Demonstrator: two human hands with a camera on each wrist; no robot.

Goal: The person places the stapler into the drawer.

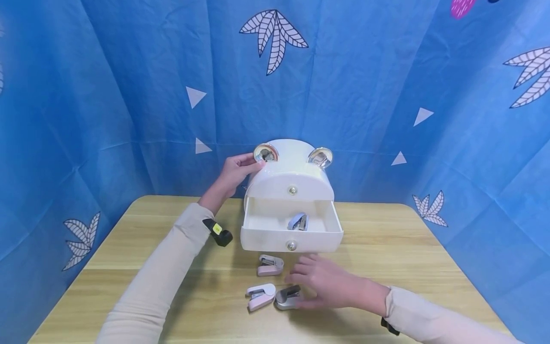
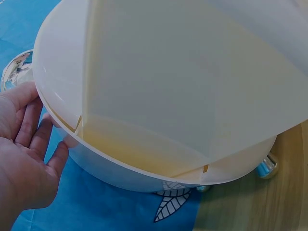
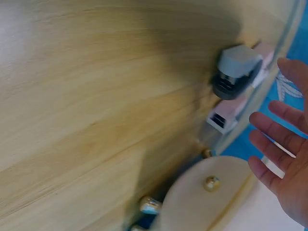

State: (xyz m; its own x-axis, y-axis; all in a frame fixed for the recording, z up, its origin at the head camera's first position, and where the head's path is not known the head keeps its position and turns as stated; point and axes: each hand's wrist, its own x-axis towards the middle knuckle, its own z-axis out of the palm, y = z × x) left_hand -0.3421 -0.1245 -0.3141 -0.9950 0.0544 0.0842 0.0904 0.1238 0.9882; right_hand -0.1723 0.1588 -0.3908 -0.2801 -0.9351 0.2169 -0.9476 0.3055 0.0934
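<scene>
A white rounded drawer box (image 1: 296, 184) stands at the back of the table, its lower drawer (image 1: 264, 240) pulled out. Inside the drawer lies a blue mini stapler (image 1: 298, 222). My left hand (image 1: 238, 171) rests on the box's left side by one shiny ear, its fingers lightly bent along the wall in the left wrist view. On the table, my right hand (image 1: 328, 282) is spread, fingers apart, beside a dark grey and white mini stapler (image 1: 287, 298). Two pink and white mini staplers lie nearby, one stapler (image 1: 270, 265) below the drawer, the other stapler (image 1: 261, 297) to the left.
Two shiny metallic ears top the box, the right ear (image 1: 321, 157) among them. A round knob (image 1: 291, 245) sticks out from the drawer front. Blue patterned cloth (image 1: 365, 95) hangs behind and along both sides of the wooden table (image 1: 382, 248).
</scene>
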